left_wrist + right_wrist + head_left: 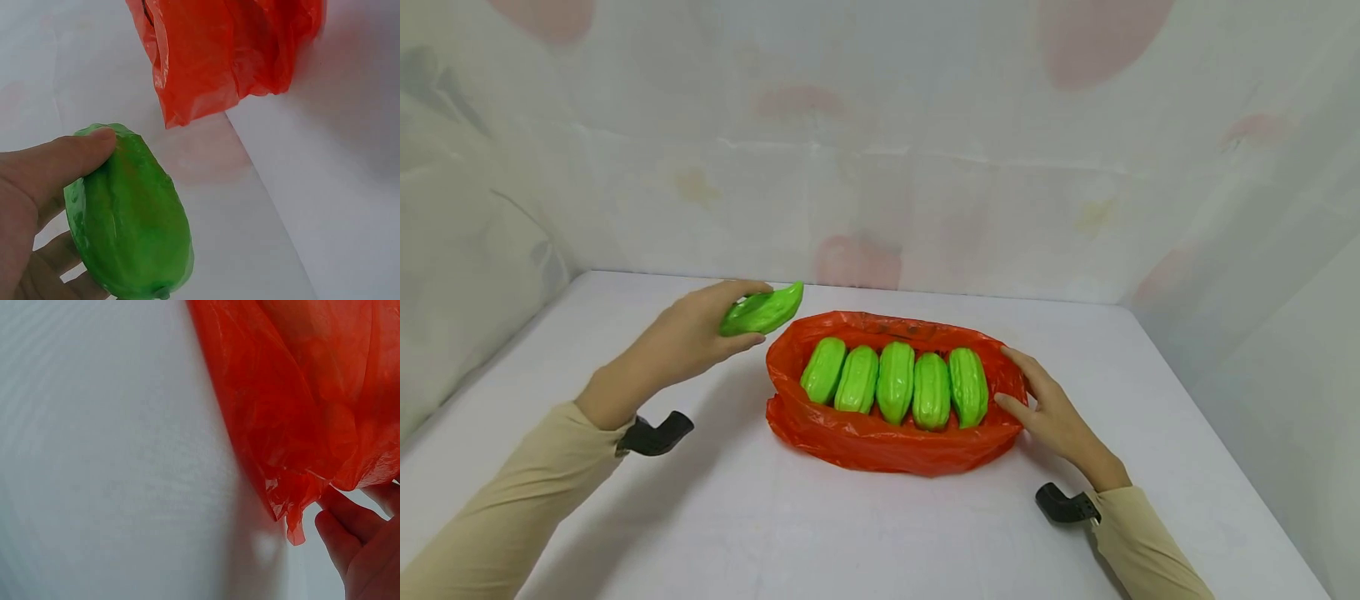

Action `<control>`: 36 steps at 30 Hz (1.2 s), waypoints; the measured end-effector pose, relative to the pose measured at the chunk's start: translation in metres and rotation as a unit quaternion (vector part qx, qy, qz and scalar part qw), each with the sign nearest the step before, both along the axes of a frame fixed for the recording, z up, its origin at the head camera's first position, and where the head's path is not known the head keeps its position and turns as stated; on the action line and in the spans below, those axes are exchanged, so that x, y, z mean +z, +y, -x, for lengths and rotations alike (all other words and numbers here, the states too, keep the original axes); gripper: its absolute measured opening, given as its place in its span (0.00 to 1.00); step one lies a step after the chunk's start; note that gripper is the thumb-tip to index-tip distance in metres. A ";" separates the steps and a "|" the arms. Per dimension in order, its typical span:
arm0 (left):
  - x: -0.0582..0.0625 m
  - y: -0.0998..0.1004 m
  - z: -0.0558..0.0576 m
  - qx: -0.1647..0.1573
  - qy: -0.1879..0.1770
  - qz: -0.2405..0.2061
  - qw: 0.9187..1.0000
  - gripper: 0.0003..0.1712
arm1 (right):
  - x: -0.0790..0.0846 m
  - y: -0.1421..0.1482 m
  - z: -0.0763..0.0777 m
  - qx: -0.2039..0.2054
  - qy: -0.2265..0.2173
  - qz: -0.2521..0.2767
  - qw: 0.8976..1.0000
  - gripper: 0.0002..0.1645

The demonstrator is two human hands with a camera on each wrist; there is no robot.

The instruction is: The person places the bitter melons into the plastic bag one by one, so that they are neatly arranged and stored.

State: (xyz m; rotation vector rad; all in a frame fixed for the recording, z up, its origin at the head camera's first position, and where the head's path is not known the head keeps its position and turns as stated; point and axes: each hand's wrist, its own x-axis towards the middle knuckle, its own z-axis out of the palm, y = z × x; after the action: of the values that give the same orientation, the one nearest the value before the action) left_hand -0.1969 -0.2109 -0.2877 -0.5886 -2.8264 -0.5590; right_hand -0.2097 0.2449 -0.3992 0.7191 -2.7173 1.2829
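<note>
My left hand (pixel 696 333) grips a glossy green ridged gourd (pixel 763 310) above the table, left of a red plastic bag (pixel 880 446). In the left wrist view the thumb lies over the top of the gourd (pixel 134 212), with fingers partly hidden behind it. Several matching green gourds (pixel 895 383) lie side by side inside the wide-open bag. My right hand (pixel 1056 417) holds the bag's right edge, thumb and fingers at its rim. In the right wrist view the bag (pixel 269 412) hides some of those fingertips.
A white-covered table (pixel 880 533) carries the bag near its middle. Behind it hangs a pale cloth (pixel 925 217) with faded red patches, and similar sheets stand on both sides. Each wrist wears a small black camera mount (pixel 655 433).
</note>
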 end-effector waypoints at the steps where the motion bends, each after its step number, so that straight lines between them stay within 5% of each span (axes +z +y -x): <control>1: 0.000 0.002 0.000 -0.001 -0.001 0.000 1.000 0.33 | 0.000 0.000 0.000 0.001 0.000 0.000 1.000 0.39; 13: 0.003 0.024 0.001 -0.014 -0.037 0.009 0.999 0.32 | 0.003 -0.002 -0.002 0.001 -0.012 0.005 1.000 0.39; 36: -0.007 0.063 -0.005 -0.077 -0.017 0.000 0.997 0.32 | 0.002 -0.004 -0.001 0.009 -0.007 0.004 1.000 0.38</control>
State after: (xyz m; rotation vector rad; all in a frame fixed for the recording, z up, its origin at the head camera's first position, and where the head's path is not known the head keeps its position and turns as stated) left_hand -0.1920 -0.1479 -0.2950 -0.8094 -2.8287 -0.6014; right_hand -0.2089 0.2409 -0.3969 0.7381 -2.7215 1.3051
